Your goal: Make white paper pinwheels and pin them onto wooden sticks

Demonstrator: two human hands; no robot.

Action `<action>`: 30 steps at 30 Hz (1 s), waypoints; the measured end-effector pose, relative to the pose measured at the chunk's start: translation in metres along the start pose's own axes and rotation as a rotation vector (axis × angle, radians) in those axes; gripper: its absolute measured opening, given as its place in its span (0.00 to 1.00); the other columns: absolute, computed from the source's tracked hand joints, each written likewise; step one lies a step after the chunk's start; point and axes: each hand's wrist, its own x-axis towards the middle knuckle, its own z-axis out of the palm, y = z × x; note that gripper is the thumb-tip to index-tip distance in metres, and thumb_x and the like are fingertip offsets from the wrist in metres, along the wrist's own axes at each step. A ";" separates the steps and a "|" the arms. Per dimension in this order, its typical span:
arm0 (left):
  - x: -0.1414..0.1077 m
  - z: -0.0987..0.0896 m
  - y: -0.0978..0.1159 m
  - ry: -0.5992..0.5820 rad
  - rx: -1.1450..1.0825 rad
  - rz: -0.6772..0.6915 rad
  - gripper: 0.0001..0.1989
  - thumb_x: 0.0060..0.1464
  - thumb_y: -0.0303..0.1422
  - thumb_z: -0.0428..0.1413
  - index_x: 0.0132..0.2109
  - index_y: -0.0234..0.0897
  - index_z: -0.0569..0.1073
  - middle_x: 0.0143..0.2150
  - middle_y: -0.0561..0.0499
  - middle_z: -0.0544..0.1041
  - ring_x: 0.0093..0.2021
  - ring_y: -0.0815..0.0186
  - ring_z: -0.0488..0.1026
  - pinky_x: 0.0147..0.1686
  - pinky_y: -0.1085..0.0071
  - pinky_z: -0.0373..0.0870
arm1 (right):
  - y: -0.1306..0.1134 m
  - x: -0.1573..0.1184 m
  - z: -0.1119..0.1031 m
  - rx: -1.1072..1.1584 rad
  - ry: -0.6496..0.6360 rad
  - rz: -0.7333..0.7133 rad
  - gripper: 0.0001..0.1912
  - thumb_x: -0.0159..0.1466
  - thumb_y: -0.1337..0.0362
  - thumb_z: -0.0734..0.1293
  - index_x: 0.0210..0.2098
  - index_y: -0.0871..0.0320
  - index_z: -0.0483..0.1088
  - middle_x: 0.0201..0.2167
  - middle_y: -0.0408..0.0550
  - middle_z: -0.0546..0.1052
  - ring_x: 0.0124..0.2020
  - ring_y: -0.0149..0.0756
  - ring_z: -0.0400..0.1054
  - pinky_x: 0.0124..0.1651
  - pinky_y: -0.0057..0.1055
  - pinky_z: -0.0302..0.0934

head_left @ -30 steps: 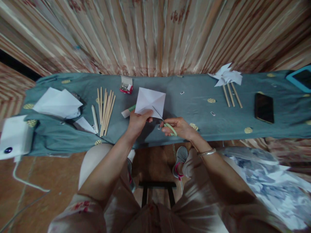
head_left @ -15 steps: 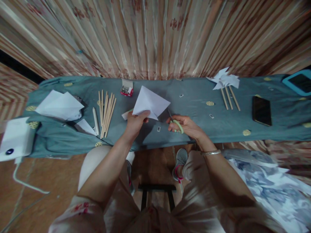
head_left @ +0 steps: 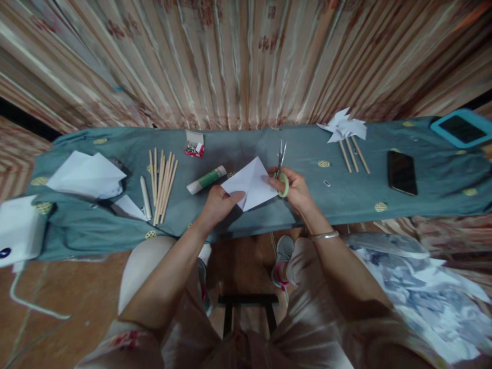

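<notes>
A square of white paper with crease lines is held over the cloth between both hands. My left hand pinches its lower left edge, thumb on top. My right hand has green-handled scissors hooked in its fingers, blades pointing away from me, and its thumb touches the paper's right corner. A green and white glue stick lies just beyond my left hand. Several wooden sticks lie to the left, beside a white pencil-like stick.
Folded white paper and a white device are at the left. A red box of pins stands at the back. Paper pinwheels on sticks, a phone and a blue-framed tablet are rightward. A bag of paper scraps sits lower right.
The paper has turned and come down to the right. My right hand has moved up to its right corner, the scissors now pointing away. The glue stick has come into fuller view.
</notes>
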 end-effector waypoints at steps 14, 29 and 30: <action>-0.006 0.012 0.009 -0.033 -0.351 -0.147 0.16 0.41 0.43 0.67 0.30 0.33 0.80 0.31 0.49 0.81 0.32 0.63 0.75 0.39 0.68 0.71 | -0.005 0.009 0.010 0.140 0.125 -0.005 0.23 0.38 0.58 0.80 0.29 0.55 0.70 0.21 0.34 0.69 0.22 0.25 0.60 0.26 0.26 0.56; -0.020 0.038 0.017 0.057 -0.699 -0.278 0.20 0.33 0.41 0.73 0.30 0.32 0.78 0.30 0.49 0.80 0.33 0.68 0.76 0.38 0.71 0.72 | 0.005 0.016 0.039 0.273 0.265 0.002 0.23 0.38 0.56 0.79 0.28 0.55 0.68 0.22 0.34 0.71 0.23 0.26 0.63 0.28 0.27 0.58; -0.019 0.037 0.018 0.095 -0.707 -0.273 0.20 0.33 0.40 0.73 0.30 0.32 0.78 0.30 0.51 0.79 0.32 0.69 0.75 0.37 0.72 0.72 | 0.006 0.016 0.041 0.273 0.262 0.007 0.23 0.38 0.55 0.79 0.28 0.54 0.68 0.22 0.34 0.72 0.24 0.27 0.63 0.29 0.27 0.59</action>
